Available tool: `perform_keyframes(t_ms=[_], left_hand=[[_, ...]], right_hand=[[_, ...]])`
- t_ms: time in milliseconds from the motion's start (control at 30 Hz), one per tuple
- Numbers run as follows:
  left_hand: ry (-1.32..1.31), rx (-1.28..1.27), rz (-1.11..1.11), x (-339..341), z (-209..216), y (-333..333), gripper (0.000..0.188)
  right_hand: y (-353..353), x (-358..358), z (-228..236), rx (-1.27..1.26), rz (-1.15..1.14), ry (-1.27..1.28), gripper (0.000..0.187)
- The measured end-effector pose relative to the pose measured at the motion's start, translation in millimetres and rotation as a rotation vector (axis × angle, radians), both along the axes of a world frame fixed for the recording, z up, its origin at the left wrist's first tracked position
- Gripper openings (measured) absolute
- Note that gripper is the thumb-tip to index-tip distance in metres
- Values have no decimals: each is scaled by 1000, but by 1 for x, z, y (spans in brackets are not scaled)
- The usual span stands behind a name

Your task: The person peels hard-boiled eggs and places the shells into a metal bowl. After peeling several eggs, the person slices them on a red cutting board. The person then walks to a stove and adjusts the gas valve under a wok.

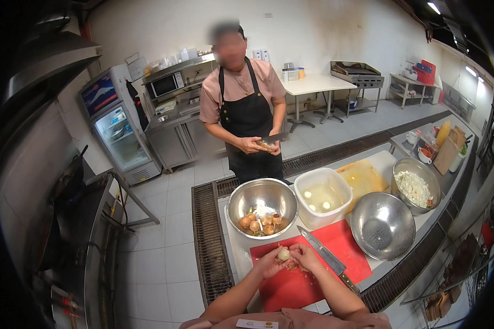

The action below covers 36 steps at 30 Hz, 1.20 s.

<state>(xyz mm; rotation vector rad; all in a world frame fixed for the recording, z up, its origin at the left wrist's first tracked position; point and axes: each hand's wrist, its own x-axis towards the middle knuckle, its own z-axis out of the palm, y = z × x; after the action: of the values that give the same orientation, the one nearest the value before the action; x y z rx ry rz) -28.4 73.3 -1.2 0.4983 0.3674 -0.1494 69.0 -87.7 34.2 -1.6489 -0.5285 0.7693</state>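
Note:
My left hand [268, 263] is closed around a pale, peeled onion [284, 254]. Against its right side, the bent fingers of my right hand [306, 257] press; whether they pinch a bit of skin is too small to tell. Both hands are above a red cutting board [291, 289] with scraps of skin below them. To the right of my hands a large kitchen knife [325, 252] lies slantwise, its dark handle toward me. Beyond the hands, a steel bowl [241, 198] holds several brown-skinned onions [266, 220].
Behind the board stands a white tub [335, 213] of cloudy water with peeled onions. Right of it are a steel colander [383, 226], a yellow-stained board [362, 181] and a bowl of chopped white pieces [413, 189]. Across the table a co-worker [250, 104] holds a knife and something brownish.

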Motion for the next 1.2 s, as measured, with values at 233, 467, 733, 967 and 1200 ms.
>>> perform_keyframes(t_ms=[233,467,733,967,1200], left_hand=[[101,286,22,-5,-3,-2,23],[70,232,57,-8,2,25,29],[146,412,23,-8,44,23,35],[-42,348,-121,31,63,22,50],[-98,1033,-316,50,91,66,37]], right_hand=[[-2,-2,2,-46,8,-460,15],[0,9,-3,-46,-225,-655,11],[8,2,19,-128,-24,-411,25],[37,31,31,11,-48,-606,32],[46,129,54,-100,-527,-1061,27]])
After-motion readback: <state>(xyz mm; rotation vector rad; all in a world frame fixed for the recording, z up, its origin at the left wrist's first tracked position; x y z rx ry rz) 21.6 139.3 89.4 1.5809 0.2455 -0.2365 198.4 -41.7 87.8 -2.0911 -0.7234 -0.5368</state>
